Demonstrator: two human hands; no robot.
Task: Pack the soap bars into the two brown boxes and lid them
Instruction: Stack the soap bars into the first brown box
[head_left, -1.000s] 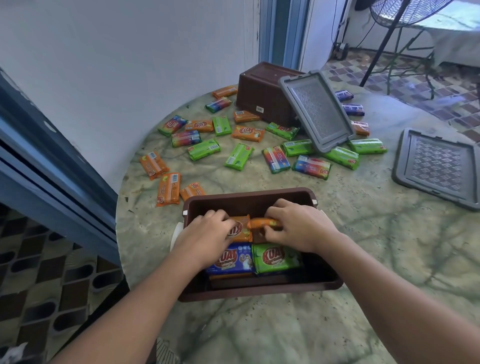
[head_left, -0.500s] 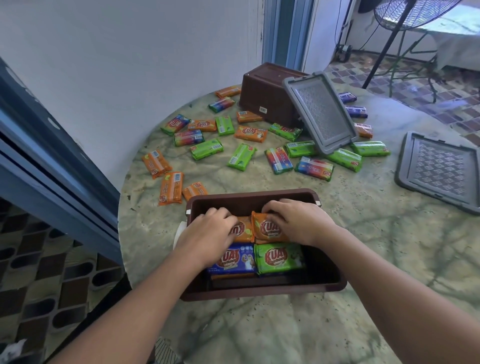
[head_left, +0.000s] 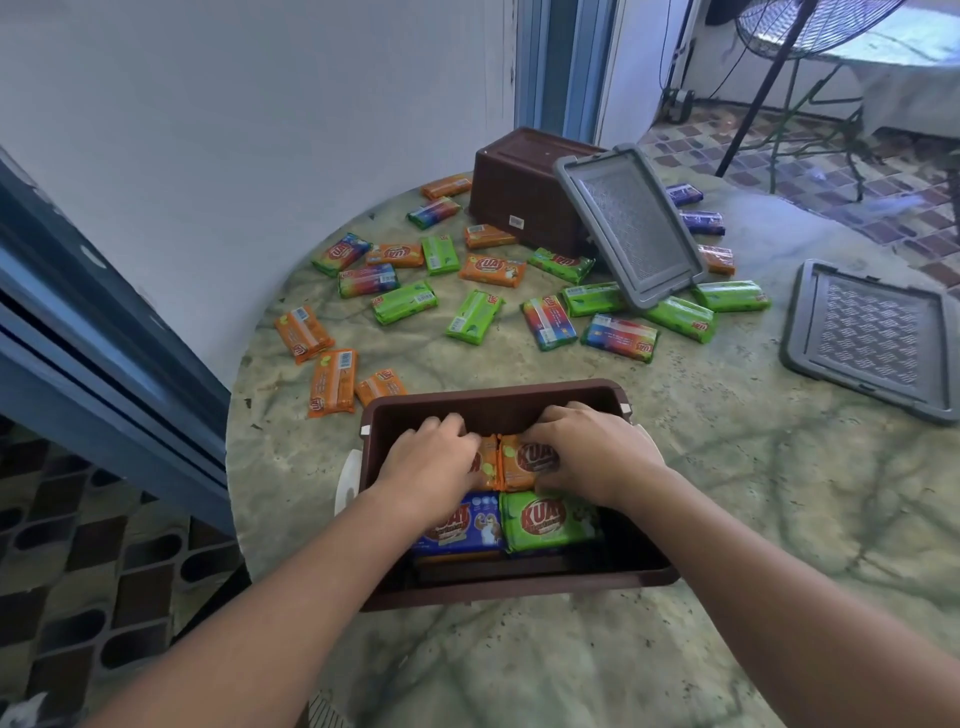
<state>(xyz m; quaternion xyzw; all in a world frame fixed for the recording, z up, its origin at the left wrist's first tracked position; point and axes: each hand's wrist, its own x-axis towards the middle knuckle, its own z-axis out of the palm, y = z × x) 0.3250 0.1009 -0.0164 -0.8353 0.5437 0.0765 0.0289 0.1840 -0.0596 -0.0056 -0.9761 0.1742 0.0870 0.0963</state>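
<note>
Hands — left (head_left: 428, 460), right (head_left: 589, 454) — on orange soap bars (head_left: 514, 462), brown box (head_left: 498, 402)

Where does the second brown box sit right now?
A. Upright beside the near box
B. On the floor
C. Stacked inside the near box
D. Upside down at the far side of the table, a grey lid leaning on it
D: the second brown box rests bottom-up at the table's far edge, with a grey lid propped against it.

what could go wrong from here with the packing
The near brown box overhangs the table edge, so both hands pressing the orange soap bars could tip it off. The grey lid leaning on the far box rests on green bars; pulling those might drop it.
</note>
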